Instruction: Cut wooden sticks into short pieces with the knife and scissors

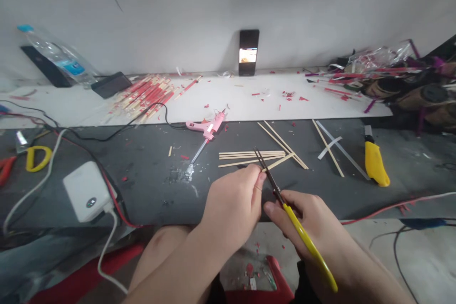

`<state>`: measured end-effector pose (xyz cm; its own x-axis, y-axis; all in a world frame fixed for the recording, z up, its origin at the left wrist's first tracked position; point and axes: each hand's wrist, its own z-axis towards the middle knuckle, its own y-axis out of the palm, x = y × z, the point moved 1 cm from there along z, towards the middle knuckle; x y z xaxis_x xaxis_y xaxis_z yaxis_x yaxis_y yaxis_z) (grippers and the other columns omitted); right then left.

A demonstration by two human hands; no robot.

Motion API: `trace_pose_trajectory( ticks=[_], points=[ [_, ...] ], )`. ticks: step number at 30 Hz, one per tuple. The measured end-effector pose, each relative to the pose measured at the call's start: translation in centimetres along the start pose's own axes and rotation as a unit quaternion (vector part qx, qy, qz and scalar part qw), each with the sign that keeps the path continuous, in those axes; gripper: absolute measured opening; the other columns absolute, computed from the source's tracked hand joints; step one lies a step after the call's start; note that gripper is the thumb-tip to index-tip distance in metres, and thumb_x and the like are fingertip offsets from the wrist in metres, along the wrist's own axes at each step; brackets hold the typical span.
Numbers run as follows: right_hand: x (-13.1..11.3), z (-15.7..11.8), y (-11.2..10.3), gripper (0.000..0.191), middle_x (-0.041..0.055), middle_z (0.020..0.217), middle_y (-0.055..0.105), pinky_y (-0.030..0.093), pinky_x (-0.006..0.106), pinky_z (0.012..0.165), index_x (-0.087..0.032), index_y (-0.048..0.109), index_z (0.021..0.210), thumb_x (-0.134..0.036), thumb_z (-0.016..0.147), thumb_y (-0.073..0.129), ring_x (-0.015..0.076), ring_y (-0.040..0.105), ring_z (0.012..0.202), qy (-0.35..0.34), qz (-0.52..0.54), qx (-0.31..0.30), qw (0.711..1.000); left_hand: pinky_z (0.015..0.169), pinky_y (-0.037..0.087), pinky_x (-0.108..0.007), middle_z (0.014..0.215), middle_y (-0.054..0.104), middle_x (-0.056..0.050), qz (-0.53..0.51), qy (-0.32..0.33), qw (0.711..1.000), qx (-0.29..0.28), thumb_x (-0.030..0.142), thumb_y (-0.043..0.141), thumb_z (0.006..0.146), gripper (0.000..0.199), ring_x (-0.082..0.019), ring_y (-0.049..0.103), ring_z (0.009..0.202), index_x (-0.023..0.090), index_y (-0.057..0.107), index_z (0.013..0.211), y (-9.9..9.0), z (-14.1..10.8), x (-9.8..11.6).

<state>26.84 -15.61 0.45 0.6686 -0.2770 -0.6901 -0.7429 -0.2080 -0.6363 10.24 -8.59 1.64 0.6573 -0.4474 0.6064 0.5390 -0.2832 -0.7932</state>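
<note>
Yellow-handled scissors (290,228) sit in the right hand (299,218), its fingers curled round the grips and its thumb (270,209) resting along the side. Their dark blades point up and away, reaching just past the left fingertips (259,179). The left hand (233,204) has its fingers pressed together close to the blades, and a thin wooden stick (280,162) runs out from beside them; whether they pinch it is hidden. Just ahead of the fingers, more wooden sticks (251,156) lie flat on a dark grey tabletop (149,190), some side by side, others slanting. Further right of the fingers lies a yellow utility knife (374,164). Ahead and left of them, a pink hot glue gun (206,128) rests on its side. Well ahead, a white board (242,97) carries a heap of red-and-tan sticks (144,95), and a phone (248,52) stands against the wall. Left of the hands sits a white power adapter (87,190).
</note>
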Motion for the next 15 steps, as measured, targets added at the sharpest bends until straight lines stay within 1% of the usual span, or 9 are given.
trace_pose_trajectory(
  ticks=[2, 5, 8, 11, 13, 15],
  points=[
    [-0.2, -0.2, -0.3, 0.050, -0.0032, 0.061, 0.043, 0.028, 0.027, 0.049, -0.024, 0.042, 0.065, -0.064, 0.092, 0.055, 0.0137, 0.036, 0.059, -0.027, 0.028, -0.011, 0.999, 0.058, 0.023, -0.032, 0.064, 0.052, 0.002, -0.002, 0.000, 1.000, -0.019, 0.028, 0.036, 0.107, 0.030, -0.014, 0.043, 0.057, 0.022, 0.044, 0.079, -0.3, -0.2, -0.1],
    [-0.6, -0.4, -0.7, 0.055, -0.0012, 0.062, 0.046, 0.026, 0.027, 0.046, -0.023, 0.049, 0.067, -0.073, 0.091, 0.051, 0.0147, 0.038, 0.059, -0.060, 0.065, -0.032, 0.996, 0.058, 0.021, -0.032, 0.063, 0.049, 0.004, -0.017, 0.002, 0.999, -0.045, 0.031, 0.034, 0.109, 0.031, -0.013, 0.043, 0.055, 0.022, 0.042, 0.081, -0.9, -0.6, -0.3],
    [-1.1, -0.5, -0.7, 0.060, -0.0017, 0.063, 0.044, 0.025, 0.027, 0.047, -0.022, 0.047, 0.067, -0.078, 0.089, 0.051, 0.0139, 0.036, 0.059, -0.052, 0.073, -0.058, 0.994, 0.058, 0.020, -0.033, 0.064, 0.049, 0.004, -0.033, -0.010, 0.998, -0.057, 0.033, 0.033, 0.110, 0.032, -0.013, 0.042, 0.055, 0.022, 0.040, 0.081, -1.2, -0.9, -0.5],
    [-1.3, -0.7, -0.5, 0.061, -0.0026, 0.065, 0.042, 0.027, 0.027, 0.050, -0.022, 0.045, 0.069, -0.079, 0.087, 0.053, 0.0136, 0.034, 0.062, -0.036, 0.057, -0.057, 0.996, 0.058, 0.021, -0.033, 0.065, 0.050, 0.004, -0.072, -0.024, 0.994, -0.078, 0.036, 0.033, 0.111, 0.033, -0.013, 0.043, 0.056, 0.022, 0.042, 0.081, -1.4, -1.1, -0.7],
    [-1.1, -1.0, -0.5, 0.061, -0.0013, 0.066, 0.046, 0.028, 0.027, 0.050, -0.022, 0.047, 0.070, -0.079, 0.088, 0.050, 0.0143, 0.037, 0.062, -0.040, 0.047, -0.048, 0.997, 0.058, 0.022, -0.033, 0.064, 0.049, 0.005, -0.100, -0.031, 0.990, -0.089, 0.038, 0.033, 0.111, 0.035, -0.013, 0.042, 0.056, 0.022, 0.042, 0.081, -1.6, -1.2, -0.7],
    [-0.8, -1.3, -0.6, 0.060, 0.0004, 0.065, 0.050, 0.029, 0.027, 0.048, -0.022, 0.050, 0.070, -0.079, 0.089, 0.049, 0.0151, 0.041, 0.060, -0.050, 0.051, -0.051, 0.996, 0.057, 0.023, -0.033, 0.061, 0.046, 0.006, -0.125, -0.038, 0.987, -0.095, 0.040, 0.033, 0.111, 0.038, -0.012, 0.041, 0.056, 0.022, 0.042, 0.079, -1.9, -1.3, -0.7]
  ],
)
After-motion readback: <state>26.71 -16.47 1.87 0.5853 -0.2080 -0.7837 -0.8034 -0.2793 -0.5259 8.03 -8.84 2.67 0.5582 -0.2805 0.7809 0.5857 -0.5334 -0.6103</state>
